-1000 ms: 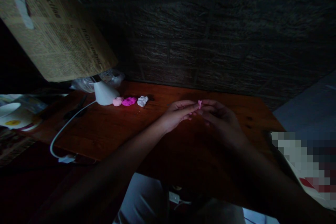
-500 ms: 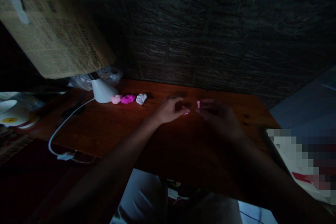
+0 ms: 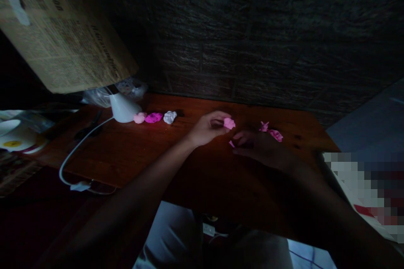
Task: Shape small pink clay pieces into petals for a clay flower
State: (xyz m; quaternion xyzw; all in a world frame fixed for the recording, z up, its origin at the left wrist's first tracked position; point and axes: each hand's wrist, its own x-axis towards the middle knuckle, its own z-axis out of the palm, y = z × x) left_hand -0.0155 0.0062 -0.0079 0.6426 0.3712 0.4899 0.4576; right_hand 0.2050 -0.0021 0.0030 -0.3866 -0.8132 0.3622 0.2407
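Over the wooden table, my left hand (image 3: 210, 128) pinches a pink crumpled piece (image 3: 229, 123) between thumb and fingers. Just right of it and slightly nearer me, my right hand (image 3: 255, 145) is closed on a small pink strip (image 3: 232, 144) at its fingertips. The strip and the crumpled piece are apart. Beyond the right hand's knuckles lie two more pink bits, a spiky one (image 3: 264, 126) and a crinkled one (image 3: 275, 135), both partly hidden by the hand. Whether the pink stuff is paper or clay I cannot tell in this dim light.
A light pink lump (image 3: 139, 117), a magenta lump (image 3: 154, 118) and a white crumpled lump (image 3: 169, 117) sit beside the lamp (image 3: 124, 108). Its white cable (image 3: 67, 151) hangs over the table edge. Dark scissors (image 3: 90, 129) lie at left, near a white cup (image 3: 11, 134). A stone wall stands behind.
The right hand has moved down and slightly left with its strip, uncovering the two pink bits behind it. In the left hand, the crumpled piece has turned up into clearer view.
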